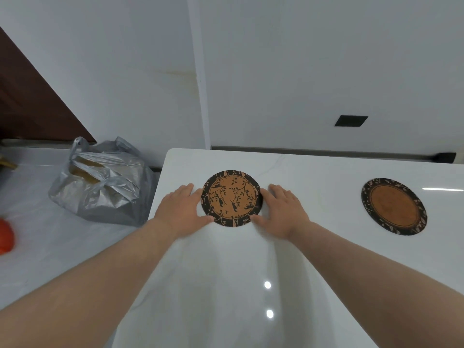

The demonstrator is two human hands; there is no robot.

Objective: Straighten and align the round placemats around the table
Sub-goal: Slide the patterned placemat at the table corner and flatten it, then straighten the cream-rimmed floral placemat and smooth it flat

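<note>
A round placemat (pixel 231 198), orange with a black leaf-and-bird pattern and a dark rim, lies flat near the far left corner of the glossy white table (pixel 226 285). My left hand (pixel 184 207) rests flat on the table with its fingertips and thumb touching the mat's left edge. My right hand (pixel 281 209) lies flat on the other side, fingers and thumb against the mat's right edge. A second round placemat (pixel 393 206), brown with a dark patterned border, lies to the right, apart from both hands.
A grey plastic bag (pixel 100 182) with something inside sits on the pale floor left of the table. A red object (pixel 6 236) shows at the left edge of view. White walls stand behind the table, with a dark rectangular plate (pixel 351 121) low on the right wall.
</note>
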